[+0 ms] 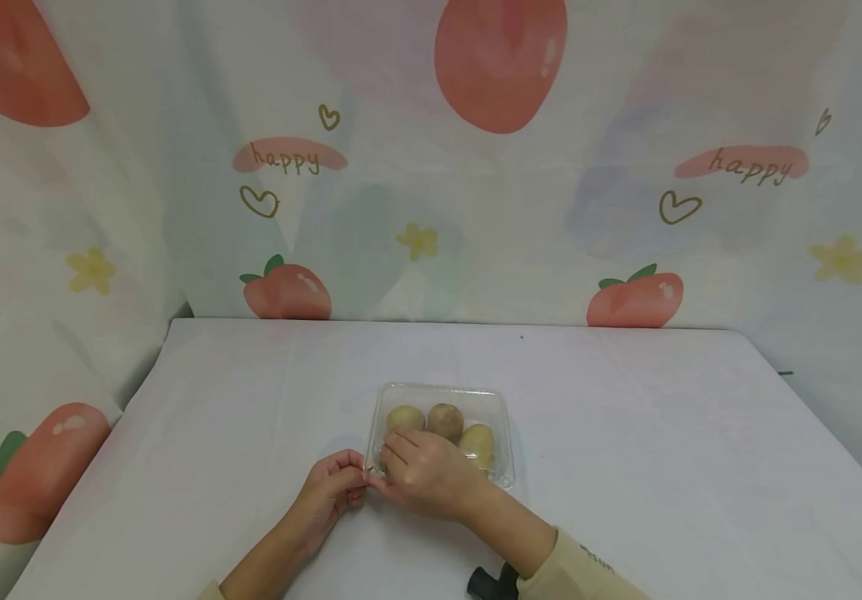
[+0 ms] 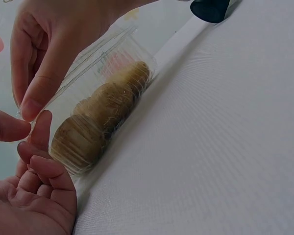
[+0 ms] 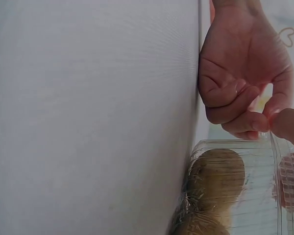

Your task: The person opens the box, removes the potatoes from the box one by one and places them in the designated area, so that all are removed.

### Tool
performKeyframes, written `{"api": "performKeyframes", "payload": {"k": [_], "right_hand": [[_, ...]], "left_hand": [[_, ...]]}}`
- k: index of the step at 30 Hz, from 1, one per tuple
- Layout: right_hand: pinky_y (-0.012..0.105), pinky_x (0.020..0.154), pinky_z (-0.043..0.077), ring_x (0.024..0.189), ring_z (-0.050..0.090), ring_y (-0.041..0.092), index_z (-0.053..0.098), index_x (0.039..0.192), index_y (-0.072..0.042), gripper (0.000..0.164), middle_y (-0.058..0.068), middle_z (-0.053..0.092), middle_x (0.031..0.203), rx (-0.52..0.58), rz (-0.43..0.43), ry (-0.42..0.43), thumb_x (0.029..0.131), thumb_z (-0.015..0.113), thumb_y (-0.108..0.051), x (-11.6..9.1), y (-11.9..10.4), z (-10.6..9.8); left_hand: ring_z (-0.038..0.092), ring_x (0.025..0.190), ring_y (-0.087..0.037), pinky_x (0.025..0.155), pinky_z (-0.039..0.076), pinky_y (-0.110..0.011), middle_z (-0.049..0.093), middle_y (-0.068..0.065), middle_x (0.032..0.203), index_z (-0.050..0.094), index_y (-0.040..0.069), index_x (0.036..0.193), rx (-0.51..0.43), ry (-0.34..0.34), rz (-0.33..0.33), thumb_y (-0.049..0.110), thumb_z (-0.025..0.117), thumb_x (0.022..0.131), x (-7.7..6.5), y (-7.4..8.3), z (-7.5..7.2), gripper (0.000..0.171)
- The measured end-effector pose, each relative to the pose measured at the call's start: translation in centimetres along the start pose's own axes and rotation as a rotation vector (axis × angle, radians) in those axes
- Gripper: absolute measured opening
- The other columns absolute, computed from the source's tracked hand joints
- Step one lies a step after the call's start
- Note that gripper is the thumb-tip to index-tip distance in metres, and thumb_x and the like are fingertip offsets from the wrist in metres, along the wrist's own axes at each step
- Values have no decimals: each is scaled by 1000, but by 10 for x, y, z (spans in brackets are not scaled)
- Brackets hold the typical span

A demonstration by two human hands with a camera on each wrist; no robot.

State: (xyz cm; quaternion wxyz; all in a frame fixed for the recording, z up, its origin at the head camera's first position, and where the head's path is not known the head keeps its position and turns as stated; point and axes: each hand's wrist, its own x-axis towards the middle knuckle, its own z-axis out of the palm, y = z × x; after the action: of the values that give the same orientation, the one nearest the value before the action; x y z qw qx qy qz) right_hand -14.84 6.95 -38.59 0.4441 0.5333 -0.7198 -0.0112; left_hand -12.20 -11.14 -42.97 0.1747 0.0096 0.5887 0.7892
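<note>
Left hand (image 1: 329, 493) and right hand (image 1: 431, 477) both pinch clear container (image 1: 485, 405) at its eight-o'clock corner (potatoes (image 1: 445, 422) inside), white worktop (image 1: 641, 467) underneath.

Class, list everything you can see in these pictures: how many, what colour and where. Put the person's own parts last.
Clear plastic container: one, transparent, on the table, under the right hand
Potatoes: at least three, yellow-brown, inside the container
Tablecloth: one, white, covering the table
Black object: one, black, beside the right sleeve, partly hidden
Backdrop: pale pastel, behind and to the left
Printed fruits: five, coral-red, on the backdrop
Printed flowers: three, yellow, on the backdrop
Sleeves: two, beige, at the bottom edge
Left hand: one, bare, fingers pinching the container's near left corner
Right hand: one, bare, thumb at that corner, fingers over the lid
</note>
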Motion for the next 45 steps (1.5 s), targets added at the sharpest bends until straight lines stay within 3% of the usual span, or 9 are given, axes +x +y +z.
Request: {"api": "performKeyframes", "payload": {"k": [10, 18, 23, 30, 37, 45], "right_hand": [[19, 70, 50, 71, 62, 11, 67, 73, -5, 29, 4, 65, 75, -4, -44, 48, 83, 60, -31, -1, 4, 5], [20, 67, 51, 71, 63, 12, 67, 76, -4, 28, 3, 66, 75, -38, -107, 69, 87, 53, -25, -1, 6, 6], [21, 68, 52, 72, 64, 13, 68, 77, -4, 30, 4, 67, 76, -64, -126, 67, 89, 50, -24, -2, 6, 7], [21, 68, 52, 71, 65, 13, 69, 76, -5, 33, 4, 67, 75, -81, -137, 71, 91, 46, -23, -3, 5, 7], [21, 66, 53, 70, 65, 12, 70, 76, -5, 36, 5, 68, 75, -81, -132, 73, 93, 43, -23, -4, 5, 8], [20, 65, 53, 70, 66, 12, 71, 77, -5, 36, 4, 68, 75, -76, -149, 58, 93, 43, -22, -4, 4, 8]], "left_hand": [[40, 60, -7, 54, 34, -20, 49, 3, 68, 49, 7, 79, -7, -16, 8, -3, 48, 81, 0, 1, 0, 9], [40, 60, -7, 55, 34, -20, 58, 3, 70, 50, 6, 82, -13, -24, 6, -2, 48, 82, 0, 0, 0, 8], [39, 60, -7, 54, 34, -20, 54, 4, 69, 50, 7, 80, -9, -7, -1, -3, 48, 81, 0, 1, 0, 10], [39, 59, -7, 54, 34, -20, 51, 3, 68, 50, 6, 80, -11, 8, 0, -3, 48, 81, -1, 1, 2, 10], [40, 58, -7, 54, 34, -20, 63, 3, 68, 50, 6, 81, -23, -3, -4, -2, 47, 81, -1, 2, 3, 8], [40, 58, -7, 54, 34, -20, 61, 3, 67, 49, 6, 80, -28, 2, 5, -1, 49, 80, -1, 1, 3, 7]]}}
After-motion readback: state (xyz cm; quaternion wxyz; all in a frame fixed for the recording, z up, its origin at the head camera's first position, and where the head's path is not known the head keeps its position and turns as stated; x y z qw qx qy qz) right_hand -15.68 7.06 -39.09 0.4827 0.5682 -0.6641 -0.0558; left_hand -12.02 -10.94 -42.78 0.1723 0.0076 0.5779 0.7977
